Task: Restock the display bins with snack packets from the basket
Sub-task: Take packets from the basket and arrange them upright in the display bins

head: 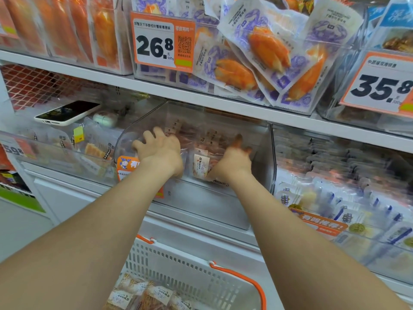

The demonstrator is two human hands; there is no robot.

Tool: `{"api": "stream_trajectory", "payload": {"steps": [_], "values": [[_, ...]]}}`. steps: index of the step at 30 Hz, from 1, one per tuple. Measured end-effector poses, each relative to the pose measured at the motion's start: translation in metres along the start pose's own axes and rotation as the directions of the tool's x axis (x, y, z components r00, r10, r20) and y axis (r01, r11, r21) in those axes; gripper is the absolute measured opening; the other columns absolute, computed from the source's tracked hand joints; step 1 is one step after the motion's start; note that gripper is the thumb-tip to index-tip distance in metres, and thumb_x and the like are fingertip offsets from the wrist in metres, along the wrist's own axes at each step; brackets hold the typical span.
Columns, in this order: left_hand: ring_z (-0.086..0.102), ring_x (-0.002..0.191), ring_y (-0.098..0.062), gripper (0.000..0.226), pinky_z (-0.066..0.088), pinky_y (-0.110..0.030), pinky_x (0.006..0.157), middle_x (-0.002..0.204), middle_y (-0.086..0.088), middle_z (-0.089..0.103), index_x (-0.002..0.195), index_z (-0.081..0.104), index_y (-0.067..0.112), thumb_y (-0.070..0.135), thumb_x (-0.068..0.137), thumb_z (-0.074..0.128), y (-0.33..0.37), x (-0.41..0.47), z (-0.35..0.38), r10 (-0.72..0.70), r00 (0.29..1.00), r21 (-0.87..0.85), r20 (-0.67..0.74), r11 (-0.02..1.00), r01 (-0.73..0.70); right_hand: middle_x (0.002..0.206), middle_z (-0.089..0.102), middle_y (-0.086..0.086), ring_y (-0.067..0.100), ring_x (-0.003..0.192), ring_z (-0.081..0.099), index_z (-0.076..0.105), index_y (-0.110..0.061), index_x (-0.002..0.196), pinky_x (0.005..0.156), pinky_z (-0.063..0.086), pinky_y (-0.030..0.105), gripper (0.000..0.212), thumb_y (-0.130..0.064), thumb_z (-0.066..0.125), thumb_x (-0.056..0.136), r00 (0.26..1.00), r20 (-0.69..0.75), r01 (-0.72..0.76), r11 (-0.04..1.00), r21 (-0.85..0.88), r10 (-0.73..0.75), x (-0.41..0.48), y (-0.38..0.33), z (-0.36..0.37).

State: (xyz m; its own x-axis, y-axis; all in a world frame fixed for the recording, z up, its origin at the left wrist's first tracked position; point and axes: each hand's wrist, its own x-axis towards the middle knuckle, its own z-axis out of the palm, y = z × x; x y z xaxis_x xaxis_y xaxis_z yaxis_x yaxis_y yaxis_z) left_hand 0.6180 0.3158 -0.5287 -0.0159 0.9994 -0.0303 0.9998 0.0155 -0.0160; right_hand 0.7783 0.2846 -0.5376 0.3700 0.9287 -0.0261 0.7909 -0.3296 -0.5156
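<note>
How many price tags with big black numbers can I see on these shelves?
3. The 26.8 tag sits upper middle, the 35.8 tag upper right, and a blurred tag is cut off at the left edge, lower shelf. Others may be hidden.

Fig. 1 | 1 view, head-worn, wide-angle | faces forward and slightly down | stands close to the shelf [201,101] front, clear middle bin [201,202] at centre frame | basket [178,265] nearest the camera, cut by the lower edge

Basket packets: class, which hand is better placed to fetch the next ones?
Probably the left hand: the packets lie left in the basket, under its forearm; the right hand sits farther off.
</note>
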Motion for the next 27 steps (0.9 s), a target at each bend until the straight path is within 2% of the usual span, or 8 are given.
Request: {"api": "stream_trajectory", "payload": {"steps": [3,7,11,13,15,19,23,27], "values": [[0.035,0.135,-0.039,0.088,0.036,-0.058,0.106,0.144,-0.015,0.036,0.144,0.044,0.017,0.041,0.072,0.088,0.001,0.0,-0.002,0.046,0.998,0.02,-0.052,0.999,-0.045,0.136,0.051,0.017,0.036,0.131,0.053,0.024,-0.005,0.146,0.093,0.054,0.039,0.103,-0.022,0.093,0.071,0.997,0.045,-0.06,0.995,0.077,0.057,0.0,-0.002,0.0],[0.039,0.137,-0.039,0.094,0.035,-0.058,0.107,0.145,-0.013,0.042,0.141,0.043,0.017,0.054,0.068,0.089,-0.003,-0.001,-0.007,0.107,0.994,-0.056,-0.017,0.993,-0.107,0.111,0.056,0.003,0.024,0.11,0.06,0.041,-0.016,0.107,0.093,0.055,0.031,0.058,-0.022,0.089,0.075,0.993,0.111,0.033,0.994,0.103,-0.045,-0.002,-0.003,-0.004],[0.046,0.131,-0.035,0.065,0.035,-0.055,0.103,0.134,-0.007,0.053,0.119,0.053,0.025,0.067,0.075,0.077,-0.007,-0.004,-0.011,0.245,0.969,-0.056,-0.037,0.968,-0.246,0.107,0.065,0.001,0.019,0.096,0.063,0.055,-0.017,0.087,0.083,0.057,0.029,0.047,-0.03,0.095,0.066,0.992,0.125,-0.032,0.987,0.159,0.013,0.001,-0.003,-0.007],[0.053,0.12,-0.033,0.042,0.035,-0.051,0.095,0.125,-0.005,0.059,0.107,0.057,0.025,0.057,0.084,0.07,-0.006,-0.007,-0.011,0.293,0.954,-0.069,-0.059,0.952,-0.297,0.114,0.063,0.003,0.022,0.104,0.062,0.061,-0.014,0.102,0.087,0.055,0.028,0.057,-0.037,0.097,0.064,0.987,0.148,-0.076,0.988,0.135,0.056,0.001,-0.002,-0.009],[0.058,0.115,-0.032,0.033,0.037,-0.05,0.094,0.121,-0.003,0.063,0.11,0.062,0.025,0.048,0.087,0.067,-0.004,-0.01,-0.011,0.319,0.945,-0.076,-0.069,0.943,-0.324,0.13,0.062,0.004,0.026,0.12,0.062,0.059,-0.013,0.127,0.097,0.054,0.031,0.085,-0.049,0.098,0.061,0.984,0.154,-0.107,0.991,0.08,0.093,-0.002,0.0,-0.01],[0.06,0.116,-0.031,0.032,0.039,-0.05,0.096,0.122,-0.002,0.064,0.116,0.065,0.027,0.041,0.087,0.069,-0.004,-0.015,-0.009,0.353,0.928,-0.02,-0.115,0.934,-0.358,0.133,0.061,0.007,0.03,0.12,0.063,0.057,-0.016,0.13,0.1,0.055,0.04,0.089,-0.069,0.086,0.065,0.989,0.127,-0.069,0.994,-0.086,0.079,-0.015,0.003,-0.009],[0.061,0.114,-0.03,0.027,0.038,-0.047,0.091,0.118,-0.002,0.065,0.115,0.066,0.027,0.034,0.089,0.068,-0.003,-0.021,-0.007,0.374,0.903,-0.027,-0.211,0.921,-0.388,0.132,0.055,0.011,0.032,0.117,0.064,0.041,-0.01,0.14,0.097,0.058,0.042,0.103,-0.049,0.097,0.062,0.987,0.162,0.0,0.998,-0.062,0.01,-0.021,0.002,-0.015],[0.062,0.111,-0.031,0.022,0.04,-0.047,0.096,0.115,-0.002,0.068,0.115,0.067,0.025,0.029,0.094,0.063,-0.003,-0.035,-0.011,0.363,0.871,-0.046,-0.33,0.916,-0.398,0.116,0.052,0.008,0.034,0.11,0.065,0.032,-0.012,0.144,0.094,0.06,0.045,0.091,-0.027,0.089,0.075,0.985,0.173,0.007,0.998,-0.062,0.003,-0.024,0.007,-0.017]]}}
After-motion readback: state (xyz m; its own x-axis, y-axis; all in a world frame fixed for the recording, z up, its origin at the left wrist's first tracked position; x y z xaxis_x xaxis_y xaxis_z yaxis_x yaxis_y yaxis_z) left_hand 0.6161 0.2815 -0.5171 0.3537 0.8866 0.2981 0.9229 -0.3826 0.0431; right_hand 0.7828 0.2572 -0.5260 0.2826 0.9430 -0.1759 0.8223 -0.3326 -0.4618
